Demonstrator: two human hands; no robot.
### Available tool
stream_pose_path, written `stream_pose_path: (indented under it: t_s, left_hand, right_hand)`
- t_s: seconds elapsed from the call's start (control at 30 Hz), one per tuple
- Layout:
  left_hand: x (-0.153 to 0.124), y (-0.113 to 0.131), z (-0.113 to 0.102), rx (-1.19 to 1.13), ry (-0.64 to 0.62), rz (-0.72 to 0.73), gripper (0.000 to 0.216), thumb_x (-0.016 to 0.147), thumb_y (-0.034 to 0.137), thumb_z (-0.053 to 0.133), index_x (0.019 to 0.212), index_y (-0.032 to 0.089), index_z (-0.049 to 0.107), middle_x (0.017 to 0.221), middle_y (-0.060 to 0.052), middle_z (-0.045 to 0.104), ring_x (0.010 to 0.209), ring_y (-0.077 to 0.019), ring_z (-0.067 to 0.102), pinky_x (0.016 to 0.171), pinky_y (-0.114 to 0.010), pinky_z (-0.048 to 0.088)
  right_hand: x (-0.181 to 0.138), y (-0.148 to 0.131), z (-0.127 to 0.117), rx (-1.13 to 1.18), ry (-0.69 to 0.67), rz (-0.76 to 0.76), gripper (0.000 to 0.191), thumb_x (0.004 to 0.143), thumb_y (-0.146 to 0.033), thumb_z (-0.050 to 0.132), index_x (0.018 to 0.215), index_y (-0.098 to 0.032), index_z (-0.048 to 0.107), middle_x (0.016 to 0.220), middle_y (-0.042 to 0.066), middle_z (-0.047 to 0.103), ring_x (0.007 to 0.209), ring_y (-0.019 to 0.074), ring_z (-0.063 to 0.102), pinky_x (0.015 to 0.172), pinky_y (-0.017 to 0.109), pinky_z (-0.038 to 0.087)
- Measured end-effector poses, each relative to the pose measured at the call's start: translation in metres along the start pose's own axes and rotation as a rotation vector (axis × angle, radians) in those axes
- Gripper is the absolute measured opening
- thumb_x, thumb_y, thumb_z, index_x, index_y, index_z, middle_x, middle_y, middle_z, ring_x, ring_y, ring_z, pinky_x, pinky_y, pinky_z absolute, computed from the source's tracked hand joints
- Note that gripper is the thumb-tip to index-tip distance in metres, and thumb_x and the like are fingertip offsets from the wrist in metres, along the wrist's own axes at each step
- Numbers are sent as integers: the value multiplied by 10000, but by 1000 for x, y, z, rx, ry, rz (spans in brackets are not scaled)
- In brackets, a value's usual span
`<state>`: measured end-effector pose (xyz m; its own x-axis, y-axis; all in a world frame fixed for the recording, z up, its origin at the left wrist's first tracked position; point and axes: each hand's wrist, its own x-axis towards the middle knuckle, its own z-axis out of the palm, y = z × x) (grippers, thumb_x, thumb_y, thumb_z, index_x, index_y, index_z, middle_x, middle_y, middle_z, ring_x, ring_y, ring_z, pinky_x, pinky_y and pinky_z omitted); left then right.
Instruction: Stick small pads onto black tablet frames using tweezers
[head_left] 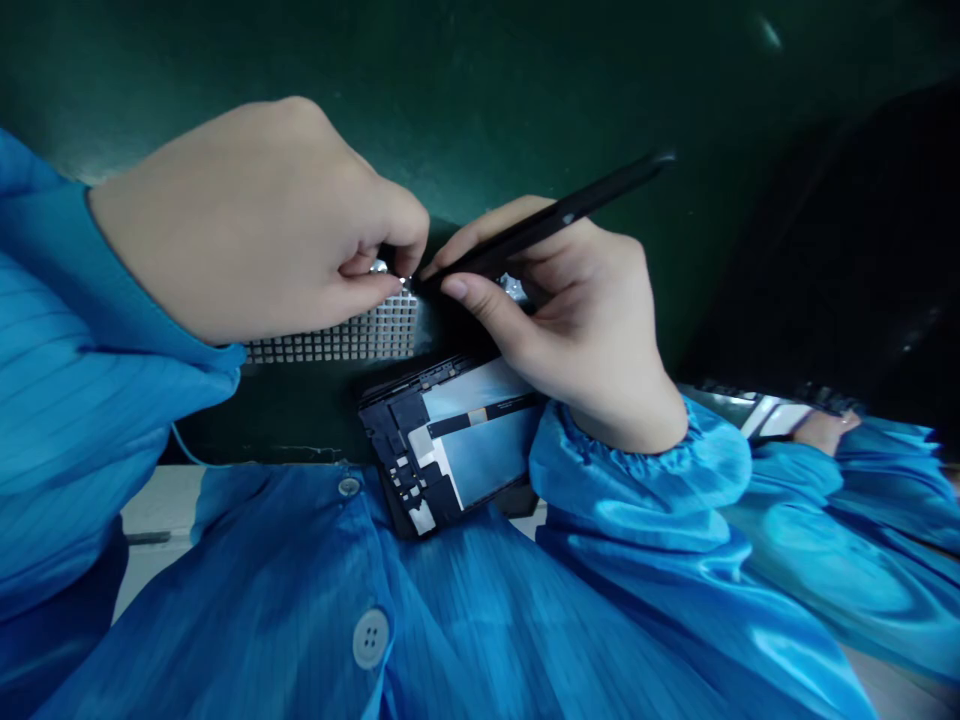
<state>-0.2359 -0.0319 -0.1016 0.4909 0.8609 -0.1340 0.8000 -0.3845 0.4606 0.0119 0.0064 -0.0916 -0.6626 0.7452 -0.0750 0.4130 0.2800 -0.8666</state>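
Note:
My left hand [277, 230] is closed, thumb and forefinger pinched at the upper right corner of a sheet of small grey squares [352, 335]. The rest of that sheet passes under the hand, and the exact grip is partly hidden. In a pen-like hold, my right hand [577, 300] has slim black tweezers [555, 222], their lower end close to my left fingertips. Something shiny [514, 288] shows behind the right thumb. Below the hands lies an opened phone body [480, 455] with dark frame parts, a flat ribbon cable and a bluish battery area; the right wrist covers its corner.
A dark green table top [480, 90] stretches beyond the hands. At the right stands a large black object [847, 260]. Below it are another person's hand [821, 430] and blue sleeve [885, 470], near my right elbow. The table's front edge runs close to my body.

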Motion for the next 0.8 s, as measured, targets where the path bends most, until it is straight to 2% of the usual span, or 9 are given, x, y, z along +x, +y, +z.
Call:
stream_pose_path:
  t_s: [0.1, 0.13, 0.2, 0.27, 0.3, 0.33, 0.47, 0.63, 0.8]
  left_hand:
    - [3, 3, -3, 15, -31, -25, 456, 1010, 431, 406, 1019, 224, 812, 774, -38, 671, 894, -259, 743, 1000, -528, 632]
    - [3, 3, -4, 15, -45, -38, 405, 993, 388, 444, 1020, 222, 813, 773, -38, 677, 872, -261, 740, 974, -536, 635]
    - [3, 3, -4, 9, -51, -44, 402, 990, 372, 442, 1029, 221, 813, 772, -38, 685, 816, -250, 725, 927, -538, 640]
    - [1, 1, -2, -7, -17, -7, 526, 1026, 451, 341, 1037, 216, 812, 768, -40, 685, 771, -234, 705, 901, -538, 641]
    - [-1, -1, -1, -15, 10, 19, 613, 1043, 504, 271, 1036, 215, 811, 765, -40, 683, 758, -226, 698, 895, -540, 640]
    - [-2, -3, 1, -21, 37, 37, 690, 1052, 551, 206, 1027, 215, 808, 760, -36, 676, 752, -219, 694, 895, -542, 639]
    - [-5, -11, 8, -24, 92, 33, 749, 1071, 662, 183, 1044, 239, 800, 792, 12, 662, 766, -184, 698, 922, -512, 635]
    - [-7, -23, 15, -49, 72, 37, 705, 1063, 736, 286, 1161, 285, 819, 821, 47, 647, 824, -172, 723, 1006, -529, 619]
    - [-7, -28, 14, -23, 60, 43, 671, 1047, 712, 302, 1184, 301, 814, 810, 50, 643, 796, -149, 711, 1027, -483, 632]
  right_hand:
    - [-8, -4, -4, 164, 94, 41, 126, 1003, -411, 835, 1042, -295, 804, 1025, 25, 847, 899, 238, 800, 880, 415, 717]
    - [-14, -4, -4, 223, 200, 50, 43, 1001, -323, 827, 1035, -298, 819, 991, 28, 839, 855, 229, 786, 835, 395, 700]
    - [-30, -2, -2, 265, 530, 24, 129, 964, -165, 798, 983, -282, 848, 895, 35, 793, 769, 202, 743, 744, 355, 645]
    - [-48, 5, 4, 188, 869, -59, 159, 910, -120, 803, 923, -268, 857, 828, 17, 725, 720, 171, 712, 676, 325, 589]
    - [-57, 10, 8, 134, 975, -90, 136, 901, -142, 817, 919, -272, 853, 829, 6, 708, 716, 163, 710, 660, 315, 578]
    - [-64, 14, 12, 90, 1006, -82, 106, 916, -183, 826, 945, -283, 846, 857, 1, 715, 734, 164, 723, 667, 311, 586]
    - [-79, 25, 25, 85, 861, 12, 84, 996, -301, 827, 1074, -290, 798, 976, -1, 789, 855, 186, 787, 793, 343, 668]
    - [-83, 30, 25, 33, 808, -16, 105, 1034, -318, 800, 1124, -278, 765, 1012, 8, 800, 921, 203, 806, 863, 384, 675]
    - [-87, 8, 11, -177, 696, -28, 152, 994, -214, 801, 1121, -296, 815, 1024, 33, 813, 958, 246, 801, 918, 449, 646]
